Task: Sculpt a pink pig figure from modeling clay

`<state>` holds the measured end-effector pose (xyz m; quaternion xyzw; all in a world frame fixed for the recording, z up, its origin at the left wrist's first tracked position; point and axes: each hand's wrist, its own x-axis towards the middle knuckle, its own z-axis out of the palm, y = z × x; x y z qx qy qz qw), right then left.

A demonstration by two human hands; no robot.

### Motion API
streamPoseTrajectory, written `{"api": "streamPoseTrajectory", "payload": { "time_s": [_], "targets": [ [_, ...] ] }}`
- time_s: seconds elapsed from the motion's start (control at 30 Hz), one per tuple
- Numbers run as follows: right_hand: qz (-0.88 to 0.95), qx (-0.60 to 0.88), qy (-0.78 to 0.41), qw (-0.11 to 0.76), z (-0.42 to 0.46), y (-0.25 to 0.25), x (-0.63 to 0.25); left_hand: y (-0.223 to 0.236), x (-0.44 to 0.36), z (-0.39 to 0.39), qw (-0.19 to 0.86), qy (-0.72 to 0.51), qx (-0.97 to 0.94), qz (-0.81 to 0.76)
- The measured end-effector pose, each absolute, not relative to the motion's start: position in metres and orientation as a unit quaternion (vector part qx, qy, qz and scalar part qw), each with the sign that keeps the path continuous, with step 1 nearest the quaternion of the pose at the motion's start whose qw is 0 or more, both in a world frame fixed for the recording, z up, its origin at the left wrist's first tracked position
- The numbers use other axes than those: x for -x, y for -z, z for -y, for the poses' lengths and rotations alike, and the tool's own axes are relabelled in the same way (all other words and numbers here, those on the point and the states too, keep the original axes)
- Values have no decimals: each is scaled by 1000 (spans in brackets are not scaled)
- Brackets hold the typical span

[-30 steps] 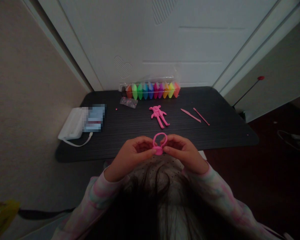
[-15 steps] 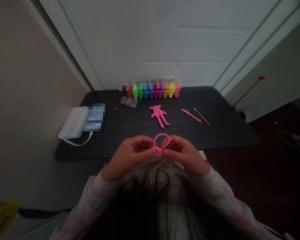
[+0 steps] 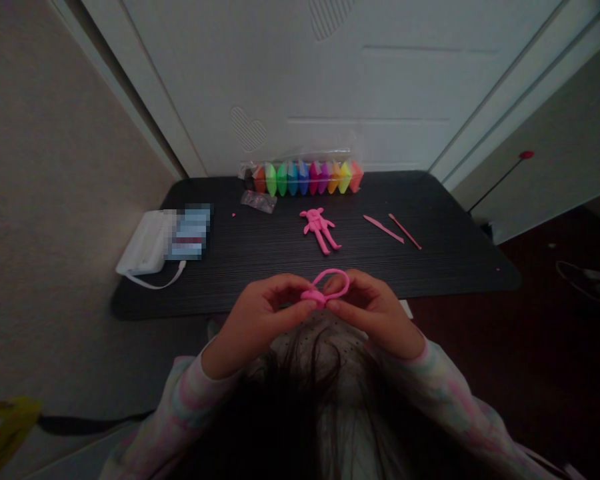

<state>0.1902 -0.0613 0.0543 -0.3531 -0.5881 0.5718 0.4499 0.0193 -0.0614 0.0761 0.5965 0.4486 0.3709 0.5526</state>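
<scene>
Between my two hands, over the table's near edge, is a small pink clay piece (image 3: 313, 296) with a thin clay strand looping up from it. My left hand (image 3: 257, 317) pinches the lump end between thumb and fingers. The right side of the loop lies in the pinch of my right hand (image 3: 375, 310). Beyond them a pink clay figure (image 3: 320, 230) with arms and long legs lies flat on the dark table (image 3: 260, 257). To its right rest two pink modelling tools, a flat knife (image 3: 384, 229) and a thin stick (image 3: 405, 231).
At the back stands a clear pack of coloured clay (image 3: 303, 179), with a crumpled clear wrapper (image 3: 259, 201) before it. A white device (image 3: 150, 241) with a cable and a blurred blue item (image 3: 190, 232) sit at the left. A white door (image 3: 280, 73) rises behind the table.
The loop has tilted and stretched towards the right, and the lump has turned in my fingers. Both hands still grip the piece. The view has shifted slightly.
</scene>
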Motion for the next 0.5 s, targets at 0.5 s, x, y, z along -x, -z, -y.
{"api": "streamPoseTrajectory", "payload": {
  "time_s": [0.5],
  "targets": [
    [657,380,-497,422,65,-56,-191,-76,-20,65,579,-376,-565,-452]
  ]
}}
